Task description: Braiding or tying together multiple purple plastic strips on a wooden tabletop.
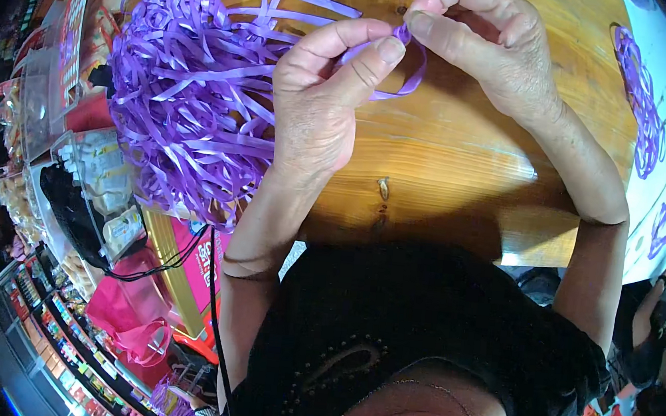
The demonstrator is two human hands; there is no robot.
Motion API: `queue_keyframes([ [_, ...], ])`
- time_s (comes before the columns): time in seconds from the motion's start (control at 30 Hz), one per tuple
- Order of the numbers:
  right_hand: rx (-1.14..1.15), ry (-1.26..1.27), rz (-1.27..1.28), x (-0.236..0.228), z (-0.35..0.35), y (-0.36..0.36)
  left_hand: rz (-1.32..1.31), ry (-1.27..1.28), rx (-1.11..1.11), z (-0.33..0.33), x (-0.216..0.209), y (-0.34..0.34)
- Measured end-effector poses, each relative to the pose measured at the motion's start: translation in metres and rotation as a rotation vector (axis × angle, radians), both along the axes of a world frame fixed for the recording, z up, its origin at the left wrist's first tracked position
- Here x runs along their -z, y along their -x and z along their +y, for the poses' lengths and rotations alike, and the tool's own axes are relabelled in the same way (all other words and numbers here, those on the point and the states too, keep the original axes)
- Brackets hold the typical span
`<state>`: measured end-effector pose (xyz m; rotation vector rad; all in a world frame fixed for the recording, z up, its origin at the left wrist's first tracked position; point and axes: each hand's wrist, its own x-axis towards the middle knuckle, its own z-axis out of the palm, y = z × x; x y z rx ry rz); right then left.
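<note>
Above the far part of the wooden table (448,179), both hands meet at a narrow purple ribbon (414,79). My left hand (321,86) pinches it between thumb and forefinger. Close against it, my right hand (500,52) pinches the ribbon at its upper end with thumb and fingertips. A small twist or knot shows between the two pinches, its detail too small to make out. Below them a loop of the ribbon hangs down. To the left of my left hand lies a large tangled heap of shiny purple ribbons (192,90), with several strands reaching toward my fingers.
At the right, a white surface (646,206) bears coiled purple ribbon bundles (638,101). Another person's arm (648,310) reaches in there. Clear plastic containers (45,116), a black cable (212,293) and a pink bag (127,308) crowd the left side.
</note>
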<state>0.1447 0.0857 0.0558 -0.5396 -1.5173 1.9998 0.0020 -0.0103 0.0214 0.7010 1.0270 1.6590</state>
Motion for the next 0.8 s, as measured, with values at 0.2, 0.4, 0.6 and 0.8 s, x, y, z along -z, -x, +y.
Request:
queue_keyframes([
  [0.2, -0.044, -0.619, 0.730, 0.043, 0.039, 0.022, 0.006, 0.080, -0.032, 0.003, -0.004, -0.002],
  [0.4, 0.086, -1.117, 0.127, 0.004, 0.022, 0.002, -0.091, 0.003, 0.022, -0.001, 0.005, 0.007],
  [0.6, 0.046, -1.135, 0.035, 0.006, 0.023, 0.001, -0.106, 0.008, 0.038, -0.003, 0.007, 0.008],
  [0.8, 0.134, -1.418, 0.709, 0.036, 0.059, 0.024, -0.093, -0.005, 0.056, 0.003, 0.004, 0.001],
])
